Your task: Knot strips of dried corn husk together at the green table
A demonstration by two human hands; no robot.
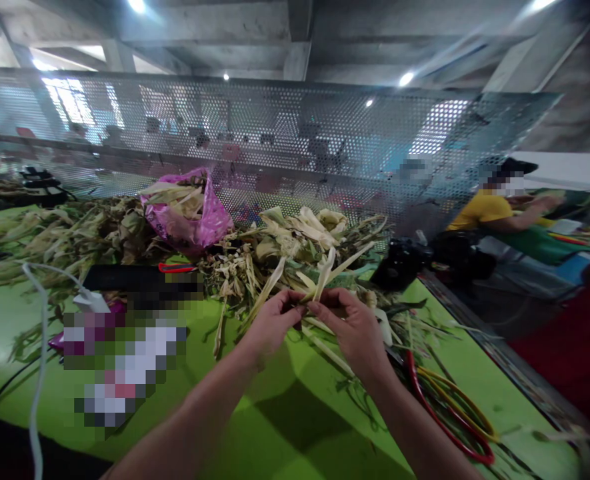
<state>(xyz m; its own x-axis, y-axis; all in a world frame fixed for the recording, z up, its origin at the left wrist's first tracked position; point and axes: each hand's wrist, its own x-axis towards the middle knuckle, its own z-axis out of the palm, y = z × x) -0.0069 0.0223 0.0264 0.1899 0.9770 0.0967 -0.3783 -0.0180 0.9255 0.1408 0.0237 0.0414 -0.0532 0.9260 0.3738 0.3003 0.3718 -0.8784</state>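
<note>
Strips of pale corn husk [326, 273] cross one another and stick up between my two hands, above the green table [275, 427]. My left hand [279, 320] pinches the husk strips from the left with thumb and fingers. From the right, my right hand [352, 327] grips the same strips, its fingertips close to the left ones. How the strips are folded at the fingertips is partly hidden. Just beyond my hands lies a heap of dried husks [305, 237].
A pink plastic bag [185, 223] of husks stands behind, before a perforated metal screen [275, 133]. Red-handled scissors [176, 268] lie left, near a white cable [39, 320]. Red and yellow loops [455, 413] lie right. A person in yellow [485, 207] sits beyond.
</note>
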